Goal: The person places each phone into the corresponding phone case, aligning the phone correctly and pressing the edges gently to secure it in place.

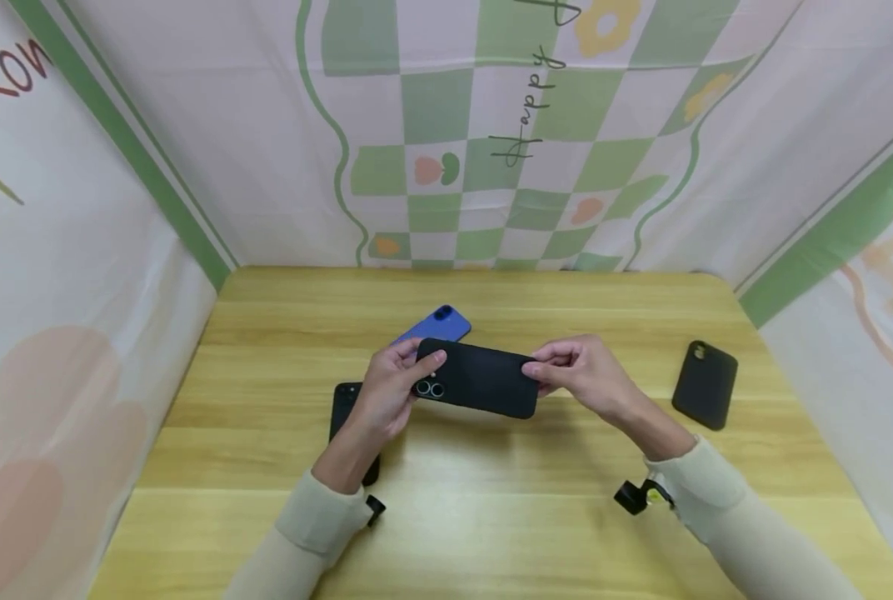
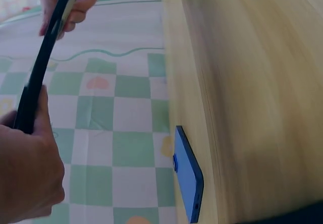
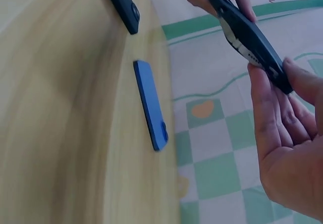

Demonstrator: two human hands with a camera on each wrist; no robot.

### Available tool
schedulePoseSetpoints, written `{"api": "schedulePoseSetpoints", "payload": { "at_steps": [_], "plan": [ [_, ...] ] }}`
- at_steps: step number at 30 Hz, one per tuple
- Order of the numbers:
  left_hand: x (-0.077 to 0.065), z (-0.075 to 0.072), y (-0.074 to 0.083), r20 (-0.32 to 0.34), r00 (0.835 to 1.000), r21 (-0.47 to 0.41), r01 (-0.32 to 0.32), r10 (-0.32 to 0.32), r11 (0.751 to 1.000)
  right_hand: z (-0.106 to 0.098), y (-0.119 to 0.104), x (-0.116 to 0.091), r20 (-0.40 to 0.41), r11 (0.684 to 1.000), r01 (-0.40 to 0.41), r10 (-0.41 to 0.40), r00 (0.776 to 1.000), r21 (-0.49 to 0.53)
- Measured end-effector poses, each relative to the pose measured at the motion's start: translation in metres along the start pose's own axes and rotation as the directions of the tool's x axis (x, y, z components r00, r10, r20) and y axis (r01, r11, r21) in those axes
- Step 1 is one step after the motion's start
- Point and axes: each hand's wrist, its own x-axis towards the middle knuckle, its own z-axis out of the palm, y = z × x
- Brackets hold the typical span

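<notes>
Above the table, both hands hold a phone in a black case (image 1: 484, 379) by its two ends, back facing up. My left hand (image 1: 382, 387) grips the end with the camera rings, thumb on top. The opposite end is pinched between thumb and fingers of my right hand (image 1: 589, 375). A pale strip shows along the edge of the black case (image 3: 262, 47) in the right wrist view. Behind the held phone lies a blue phone (image 1: 454, 325), partly covered by it. A black phone or case (image 1: 344, 404) is partly hidden under my left wrist.
On the right of the wooden table (image 1: 491, 542) lies another black phone case (image 1: 705, 387) with a camera cutout. Printed cloth walls (image 1: 266, 167) stand behind the table and at both sides.
</notes>
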Motion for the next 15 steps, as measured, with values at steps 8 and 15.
{"api": "schedulePoseSetpoints", "payload": {
  "at_steps": [8, 15],
  "plan": [
    [-0.001, -0.001, -0.002, 0.214, 0.974, 0.387, -0.009, -0.08, 0.922, -0.016, -0.013, -0.005, 0.106, 0.976, 0.096, -0.076, 0.991, -0.196],
    [-0.004, 0.011, -0.007, 0.309, 0.945, 0.509, -0.071, -0.105, 0.858, -0.014, -0.023, -0.004, 0.123, 0.937, 0.161, -0.129, 0.984, -0.309]
  ]
}}
